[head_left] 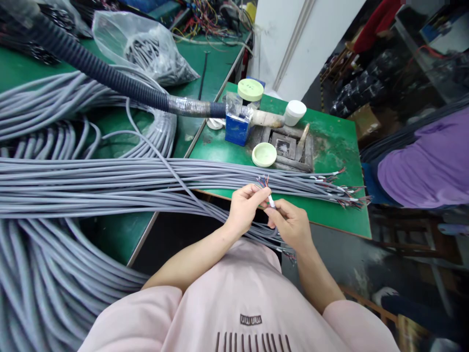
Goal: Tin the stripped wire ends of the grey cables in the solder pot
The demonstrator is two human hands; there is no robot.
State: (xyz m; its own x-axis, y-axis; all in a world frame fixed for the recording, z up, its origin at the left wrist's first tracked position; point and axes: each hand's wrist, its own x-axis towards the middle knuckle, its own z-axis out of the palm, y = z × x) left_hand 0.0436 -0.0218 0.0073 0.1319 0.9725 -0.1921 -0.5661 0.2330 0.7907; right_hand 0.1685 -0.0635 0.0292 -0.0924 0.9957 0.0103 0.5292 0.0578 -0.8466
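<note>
Both of my hands are on the end of one grey cable [271, 201], held over the table's front edge. My left hand [246, 205] pinches near the white sleeve, just below the fanned-out coloured wires [263, 181]. Lower down, my right hand [292, 222] has thumb and fingers closed around the cable. A thick bundle of grey cables [110, 176] runs across the table behind my hands, its stripped wire ends [353, 198] lying at the right. More cable ends [287, 252] hang below my right hand.
A ribbed hose [139, 93] with a taped nozzle rests on a blue box [236, 129]. Near it stand a soot-stained metal tray [309, 151], a white tub [294, 112] and a pale green lid [264, 154]. Coiled cables [54, 274] fill the left. A person in purple [428, 156] is at the right.
</note>
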